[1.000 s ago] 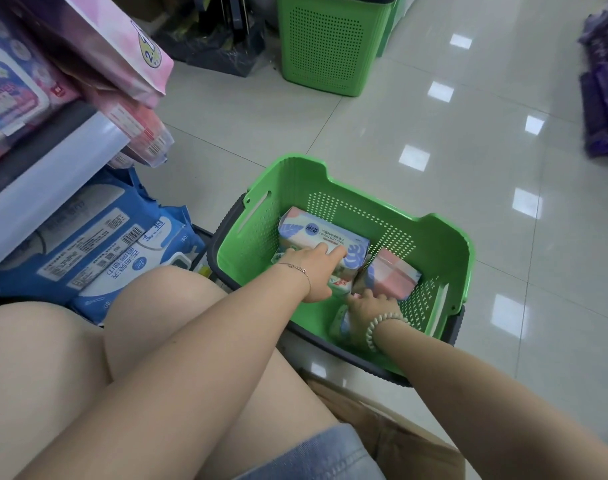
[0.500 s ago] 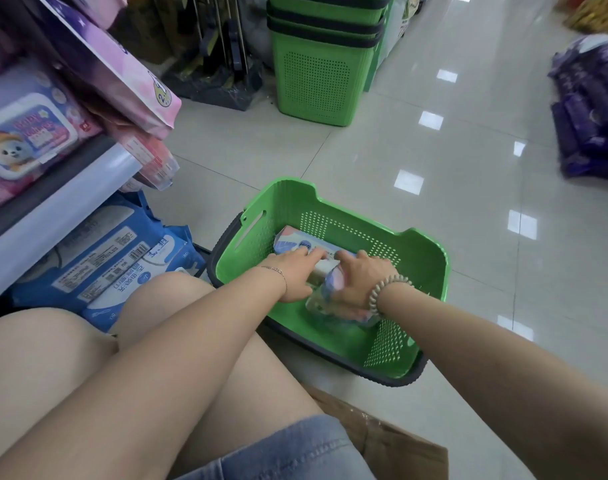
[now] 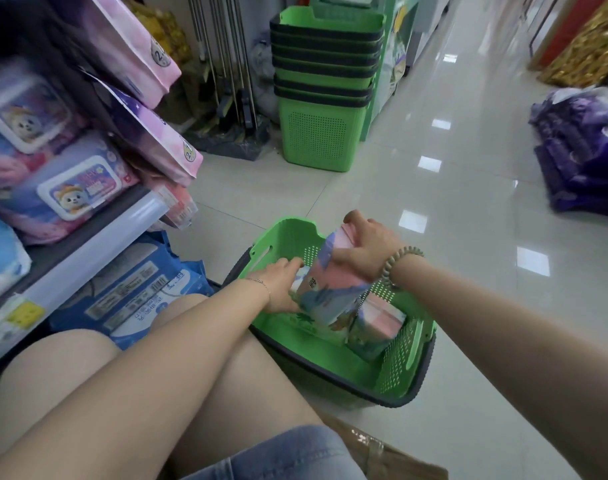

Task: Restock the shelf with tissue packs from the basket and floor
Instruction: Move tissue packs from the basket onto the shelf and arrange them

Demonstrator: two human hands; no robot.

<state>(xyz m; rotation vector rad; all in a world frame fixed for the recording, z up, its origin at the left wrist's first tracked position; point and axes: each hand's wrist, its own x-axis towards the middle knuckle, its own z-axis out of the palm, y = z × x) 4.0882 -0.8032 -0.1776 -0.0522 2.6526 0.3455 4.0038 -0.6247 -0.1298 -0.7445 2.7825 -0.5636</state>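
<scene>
Both hands, right hand (image 3: 366,249) and left hand (image 3: 278,287), clasped one tissue pack (image 3: 333,289) above basket (image 3: 396,368); another pack (image 3: 375,329) remained inside, unshelved.

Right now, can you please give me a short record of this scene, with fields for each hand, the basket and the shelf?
left hand: inside the basket, on the lower end of the raised pack
right hand: gripping the top of the tissue pack, tilted up
basket: green, on the floor; another pack lies inside
shelf: to the left, holds wipes packs
</scene>
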